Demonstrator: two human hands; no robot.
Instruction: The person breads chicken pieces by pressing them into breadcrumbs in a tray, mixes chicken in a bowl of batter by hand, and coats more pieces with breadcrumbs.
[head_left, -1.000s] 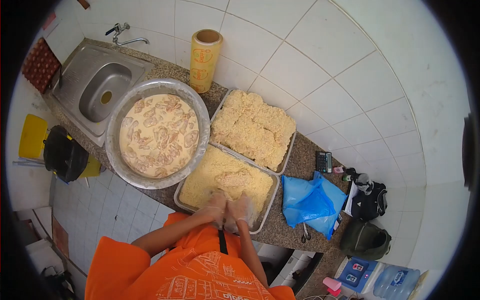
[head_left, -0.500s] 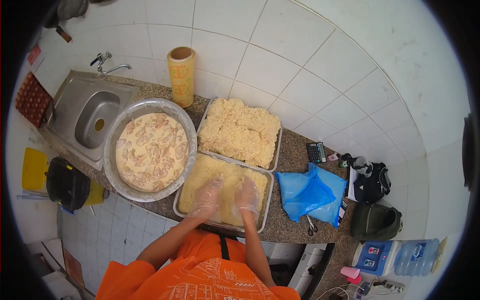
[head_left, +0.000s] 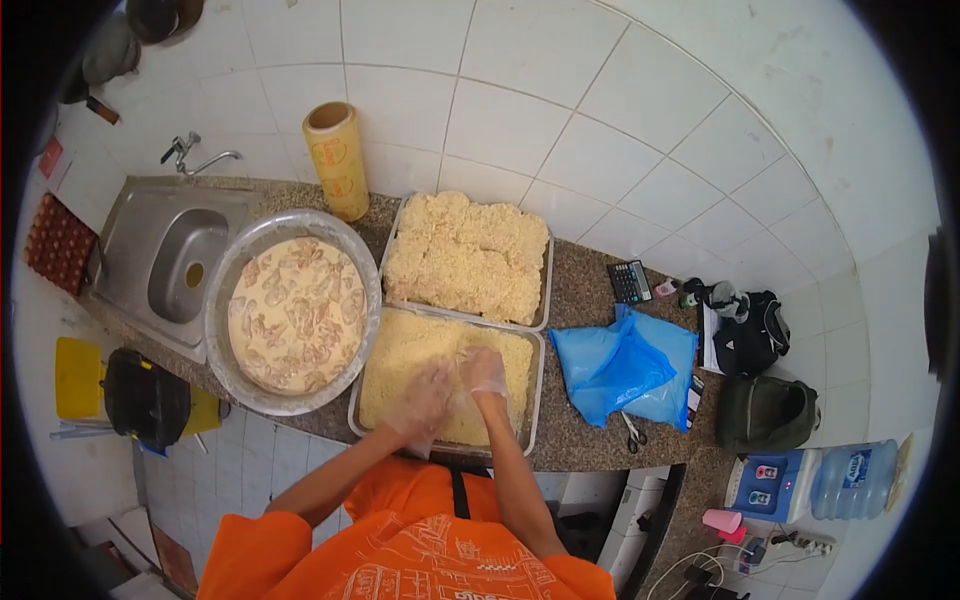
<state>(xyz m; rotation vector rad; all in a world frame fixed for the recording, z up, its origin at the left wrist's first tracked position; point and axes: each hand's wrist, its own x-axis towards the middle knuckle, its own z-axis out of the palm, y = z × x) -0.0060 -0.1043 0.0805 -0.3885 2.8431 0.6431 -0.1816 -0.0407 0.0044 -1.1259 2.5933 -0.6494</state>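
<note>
My left hand [head_left: 424,396], in a clear plastic glove, lies low over the near tray [head_left: 539,400] of pale breadcrumbs [head_left: 400,350], its fingers stretched out and slightly blurred. Close beside it, my right hand [head_left: 482,370], gloved too, is curled closed at the crumbs' surface; whatever it may hold is hidden. Behind this tray, a second tray [head_left: 547,290] is packed with crumb-coated pieces [head_left: 465,255]. To the left stands a big metal bowl [head_left: 222,372] with raw chicken pieces [head_left: 305,315] in creamy batter.
A roll of cling film [head_left: 338,165] stands by the wall, right of the sink [head_left: 135,225]. On the counter's right are blue plastic bags [head_left: 630,365], scissors [head_left: 634,434], a calculator [head_left: 630,282], a dark green bag [head_left: 765,415] and a water dispenser [head_left: 770,485].
My hands have come closer together over the crumbs. The right hand has lifted inward and curled, while the left has turned toward it. The camera view has shifted slightly.
</note>
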